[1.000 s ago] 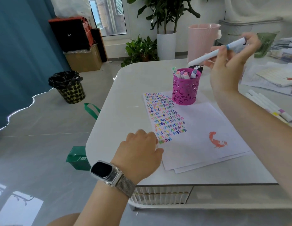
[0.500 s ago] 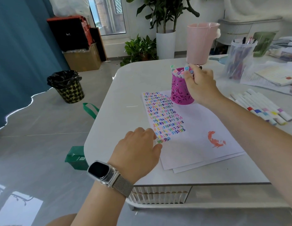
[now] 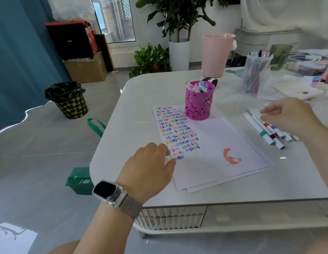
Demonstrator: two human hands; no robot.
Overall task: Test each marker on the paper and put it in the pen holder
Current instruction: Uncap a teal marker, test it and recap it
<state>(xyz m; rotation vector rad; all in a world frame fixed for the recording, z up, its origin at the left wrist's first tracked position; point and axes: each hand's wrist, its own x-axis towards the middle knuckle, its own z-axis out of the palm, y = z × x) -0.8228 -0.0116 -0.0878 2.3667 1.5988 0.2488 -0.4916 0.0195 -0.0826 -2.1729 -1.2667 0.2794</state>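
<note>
Reaching for the next marker while the sheet is held flat

A white table [image 3: 133,99] stands on glossy grey floor beside a teal curtain [image 3: 22,52]. The paper [image 3: 220,143], rows of test squiggles down its left, is pinned by the left hand [image 3: 150,169], fingers lying flat, presumably to stop it sliding. The magenta pen holder [image 3: 198,105] on its far edge holds tested markers. The blurred right hand [image 3: 289,116] hovers, fingers loosely spread, over the untested markers [image 3: 265,131].

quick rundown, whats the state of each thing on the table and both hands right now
pen holder: upright, holding several markers
paper: flat, partly filled with test marks
loose markers: lying in a row, capped
left hand: fingers resting on the paper edge
right hand: blurred, empty, above the loose markers
</note>
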